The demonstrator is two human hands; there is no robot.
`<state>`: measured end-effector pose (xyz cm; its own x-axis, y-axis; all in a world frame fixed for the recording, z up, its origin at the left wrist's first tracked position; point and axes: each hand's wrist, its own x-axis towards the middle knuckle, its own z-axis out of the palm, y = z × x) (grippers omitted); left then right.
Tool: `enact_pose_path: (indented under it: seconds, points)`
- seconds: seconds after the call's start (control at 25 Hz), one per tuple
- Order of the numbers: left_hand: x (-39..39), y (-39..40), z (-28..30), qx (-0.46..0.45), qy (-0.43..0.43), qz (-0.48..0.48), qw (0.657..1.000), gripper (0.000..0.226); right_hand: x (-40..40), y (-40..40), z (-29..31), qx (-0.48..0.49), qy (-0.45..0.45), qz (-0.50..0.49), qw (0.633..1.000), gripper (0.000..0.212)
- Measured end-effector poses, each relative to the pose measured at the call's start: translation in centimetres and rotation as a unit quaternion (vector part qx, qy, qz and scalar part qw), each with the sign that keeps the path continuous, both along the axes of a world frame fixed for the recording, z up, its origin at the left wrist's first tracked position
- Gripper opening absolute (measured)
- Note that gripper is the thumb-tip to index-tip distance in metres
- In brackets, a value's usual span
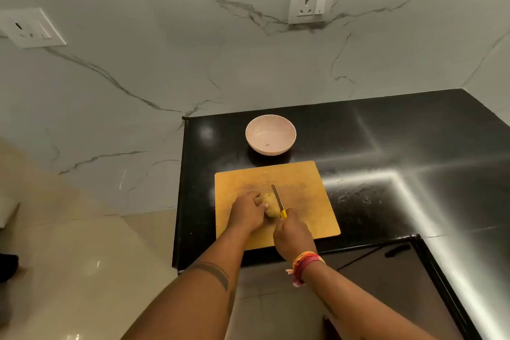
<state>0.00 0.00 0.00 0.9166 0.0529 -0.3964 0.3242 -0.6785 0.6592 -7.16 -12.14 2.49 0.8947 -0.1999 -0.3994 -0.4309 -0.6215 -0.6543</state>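
One potato (271,205) lies on the middle of the board (309,201), its long side running away from the person. The left hand (247,211) comes in from the left with its fingers curled over the potato's top and near side. That grip likely pins the round potato so it cannot roll, and it keeps the fingertips on the side away from the blade.

The right hand (292,234) is wrapped tight round the yellow handle of the knife (277,197). The blade points away from the person and sits along the potato's right edge, touching it or just beside it; I cannot tell whether it has bitten in. This looks like the start of a lengthwise cut or the trimming of one side.

The board sits close to the front edge of the black counter (358,132), within easy reach of both arms. Just beyond its far edge stands a pale bowl (276,130) with almost nothing in it but a small speck, probably there to take the cut pieces.

By count there is one potato, one knife, one board, one bowl and two hands at work. Two wall sockets show on the marble wall, one above the bowl (311,4) and one far left (30,27). A bundle of red and orange threads (305,263) circles the right wrist.
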Motion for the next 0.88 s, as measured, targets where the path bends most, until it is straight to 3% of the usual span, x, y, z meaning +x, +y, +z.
enact_pose_path:
  seconds: [0.36, 0.48, 0.88]
  points:
    - [0.1, -1.5, -0.5, -0.016, 0.012, 0.048, 0.999, 0.043, -0.9, 0.4, 0.1, -0.051, 0.012, 0.054, 0.997, 0.018]
    - [0.0, -1.8, -0.6, -0.013, 0.000, 0.040, 0.999, 0.049, -1.1, 0.5, 0.0, -0.059, 0.009, 0.074, 0.995, 0.026]
    - [-0.2, -2.1, -0.8, -0.009, -0.020, 0.039, 0.999, 0.051, -1.7, 1.0, -0.4, -0.060, -0.004, 0.071, 0.996, 0.024]
